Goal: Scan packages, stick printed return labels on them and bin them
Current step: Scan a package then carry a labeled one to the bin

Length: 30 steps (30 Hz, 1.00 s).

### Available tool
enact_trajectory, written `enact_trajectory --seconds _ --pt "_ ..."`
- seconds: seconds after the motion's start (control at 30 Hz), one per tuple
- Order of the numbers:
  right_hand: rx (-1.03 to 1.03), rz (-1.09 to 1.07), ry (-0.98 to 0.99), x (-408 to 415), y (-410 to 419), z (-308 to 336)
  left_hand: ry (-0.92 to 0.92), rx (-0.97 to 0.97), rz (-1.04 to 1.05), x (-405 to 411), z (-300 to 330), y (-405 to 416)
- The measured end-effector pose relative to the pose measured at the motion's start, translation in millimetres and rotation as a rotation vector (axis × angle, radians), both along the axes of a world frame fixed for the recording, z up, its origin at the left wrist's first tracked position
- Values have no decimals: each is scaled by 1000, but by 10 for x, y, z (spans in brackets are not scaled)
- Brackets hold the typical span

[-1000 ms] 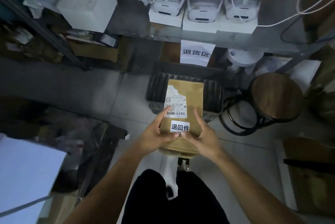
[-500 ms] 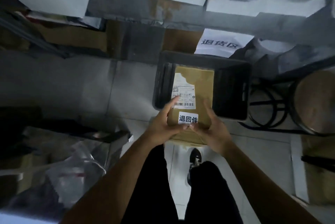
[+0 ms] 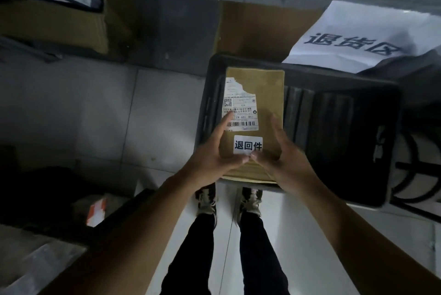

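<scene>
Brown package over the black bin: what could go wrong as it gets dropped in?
The brown package is held by the left hand and right hand at its near end only, so it may tip as it is let go. It hangs over the left part of the black bin, near the wall, and could catch there. Thumbs meet at the return label and might lift its edge.

hands 2 (image 3: 214,154) | package 1 (image 3: 267,94) | labels 2 (image 3: 248,145) | bin 1 (image 3: 358,84) | sign 1 (image 3: 358,39) | cartons maybe 2 (image 3: 257,27)
</scene>
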State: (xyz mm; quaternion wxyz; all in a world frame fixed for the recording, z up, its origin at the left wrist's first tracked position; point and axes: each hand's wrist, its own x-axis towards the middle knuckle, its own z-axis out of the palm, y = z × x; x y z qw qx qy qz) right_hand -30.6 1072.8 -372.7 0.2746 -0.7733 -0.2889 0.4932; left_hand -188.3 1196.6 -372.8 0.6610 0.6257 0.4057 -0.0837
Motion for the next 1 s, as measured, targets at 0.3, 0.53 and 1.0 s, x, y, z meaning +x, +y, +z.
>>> enact_trajectory --seconds 0.3,0.53,1.0 --pt "159 22 -19 94 381 -1473 428 702 -486 321 -959 450" --pt "210 -20 -69 -90 482 -1929 620 1154 -924 482 -1197 526" --pt "104 48 -89 13 596 -1977 632 1118 -830 225 -1394 660"
